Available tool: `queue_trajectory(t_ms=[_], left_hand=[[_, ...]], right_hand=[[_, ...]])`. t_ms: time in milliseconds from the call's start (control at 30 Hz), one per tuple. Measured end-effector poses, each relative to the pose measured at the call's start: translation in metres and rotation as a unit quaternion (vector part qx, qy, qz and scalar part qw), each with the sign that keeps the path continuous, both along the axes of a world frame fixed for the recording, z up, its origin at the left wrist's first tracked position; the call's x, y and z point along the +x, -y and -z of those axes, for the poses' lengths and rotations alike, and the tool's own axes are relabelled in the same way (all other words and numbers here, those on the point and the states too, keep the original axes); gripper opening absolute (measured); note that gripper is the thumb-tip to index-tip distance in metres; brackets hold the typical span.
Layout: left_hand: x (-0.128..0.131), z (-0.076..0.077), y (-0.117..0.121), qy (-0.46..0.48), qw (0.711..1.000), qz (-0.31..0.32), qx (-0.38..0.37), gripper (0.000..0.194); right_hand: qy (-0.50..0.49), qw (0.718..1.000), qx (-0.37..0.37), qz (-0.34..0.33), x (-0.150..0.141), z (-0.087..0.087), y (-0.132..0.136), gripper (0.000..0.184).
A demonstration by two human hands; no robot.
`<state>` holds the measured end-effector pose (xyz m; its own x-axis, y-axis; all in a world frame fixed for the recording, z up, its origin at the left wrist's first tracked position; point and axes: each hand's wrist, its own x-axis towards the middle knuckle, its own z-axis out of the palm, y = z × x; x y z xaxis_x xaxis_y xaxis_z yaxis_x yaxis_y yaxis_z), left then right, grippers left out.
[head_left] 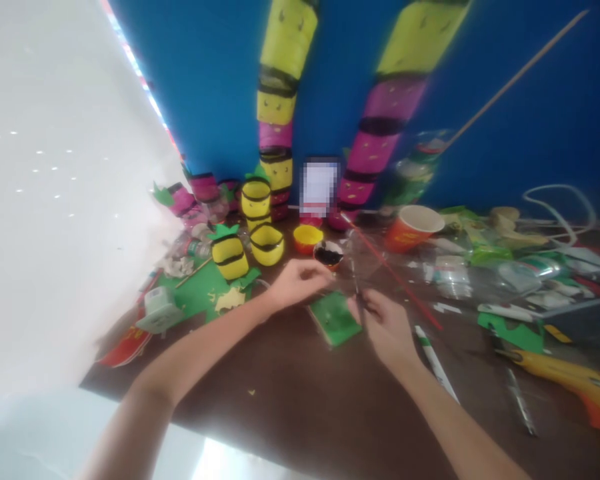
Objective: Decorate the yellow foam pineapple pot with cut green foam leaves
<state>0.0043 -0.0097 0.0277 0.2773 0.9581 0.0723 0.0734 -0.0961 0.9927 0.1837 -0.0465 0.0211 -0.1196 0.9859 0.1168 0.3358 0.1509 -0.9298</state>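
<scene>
My left hand (300,279) reaches forward over a brown table (300,400), its fingers curled together near a small cup of dark stuff (329,254); what they pinch is too blurred to make out. My right hand (385,323) is closed round a thin dark tool (356,285) that points up. Between the two hands lies a green foam piece (335,320), flat on the table.
Yellow craft cups with black bands (267,244) and green leaves (223,231) stand at the back left. An orange paper cup (411,228), a red stick (395,277), a white marker (436,363), green scraps and plastic litter fill the right. Tall yellow and pink columns (280,100) lean on a blue wall.
</scene>
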Motion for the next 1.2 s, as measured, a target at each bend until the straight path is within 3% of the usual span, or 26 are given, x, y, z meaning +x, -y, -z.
queue_trajectory(t_ms=[200,400,600,1000,1200], left_hand=[[-0.003,-0.006,0.001,0.063,0.998,-0.032,-0.004,0.016],[-0.004,-0.006,0.000,0.071,0.997,-0.030,-0.001,0.013],[-0.005,-0.007,-0.001,0.067,0.998,-0.010,0.007,0.014],[-0.007,-0.004,-0.001,0.037,0.999,0.017,-0.027,0.019],[-0.007,-0.004,-0.001,0.034,0.999,0.009,-0.027,0.019]], right_hand=[[0.034,0.994,-0.047,-0.096,0.001,0.003,0.000,0.031],[-0.020,0.986,-0.106,-0.128,-0.002,-0.003,0.000,0.037],[-0.045,0.979,-0.090,-0.177,0.000,-0.012,-0.001,0.048],[-0.114,0.984,-0.069,-0.121,0.003,-0.001,0.003,0.043],[-0.109,0.980,-0.113,-0.122,0.000,-0.005,0.005,0.044]])
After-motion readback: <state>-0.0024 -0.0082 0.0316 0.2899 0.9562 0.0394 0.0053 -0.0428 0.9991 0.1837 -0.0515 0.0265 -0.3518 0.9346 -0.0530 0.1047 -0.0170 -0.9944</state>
